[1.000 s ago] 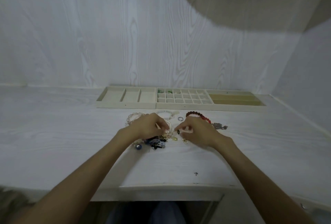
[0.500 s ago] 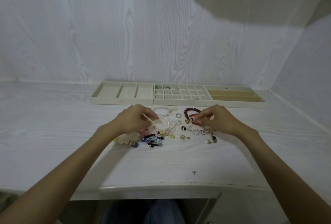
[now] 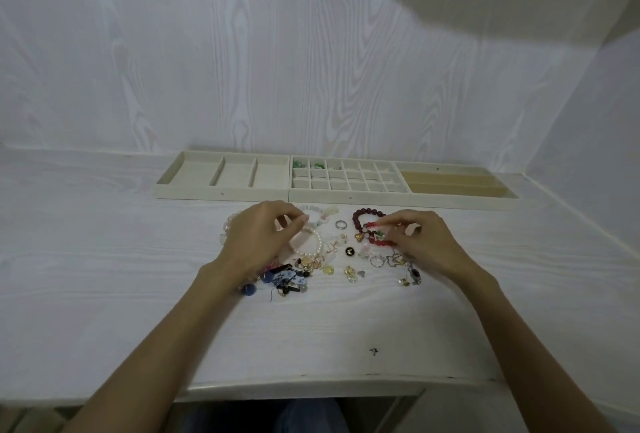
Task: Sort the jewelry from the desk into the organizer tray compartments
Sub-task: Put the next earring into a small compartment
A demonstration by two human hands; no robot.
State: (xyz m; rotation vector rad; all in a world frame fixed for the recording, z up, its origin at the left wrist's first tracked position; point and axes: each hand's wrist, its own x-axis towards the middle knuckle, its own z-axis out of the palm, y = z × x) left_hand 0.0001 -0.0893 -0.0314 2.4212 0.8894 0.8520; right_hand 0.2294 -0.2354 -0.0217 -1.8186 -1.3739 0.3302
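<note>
The bench (image 3: 104,294), white with a wood grain, fills the lower half of the frame. The organizer tray (image 3: 221,194) lies along its far edge at centre frame, in three sections side by side: a left section with long compartments that show nothing inside, a middle grid of small cells, and a right section with tan strips. Only two green pieces (image 3: 306,165) are seen placed, in the top-left cells of the grid; a third cell beside them may hold something, too small to tell. Nearly all the jewelry remains loose on the bench just below the tray, between and under the hands. The left hand (image 3: 258,238) hovers at centre-left with fingers curled and thumb and forefinger close together; whether they pinch anything cannot be told. A pearl bracelet (image 3: 317,245) lies just to its right and a pale beaded bracelet (image 3: 227,228) shows at its left edge. The right hand (image 3: 420,242) has its fingertips gathered on a red bead bracelet (image 3: 375,240), apparently pinching it, beside a dark red bead bracelet (image 3: 360,216). Between the hands lie a silver ring (image 3: 341,224), a black round charm (image 3: 349,251) and small gold pieces (image 3: 351,273); a dark blue cluster (image 3: 282,278) sits lower left. Assessment: sorting is barely begun; almost everything is still to be placed.
</note>
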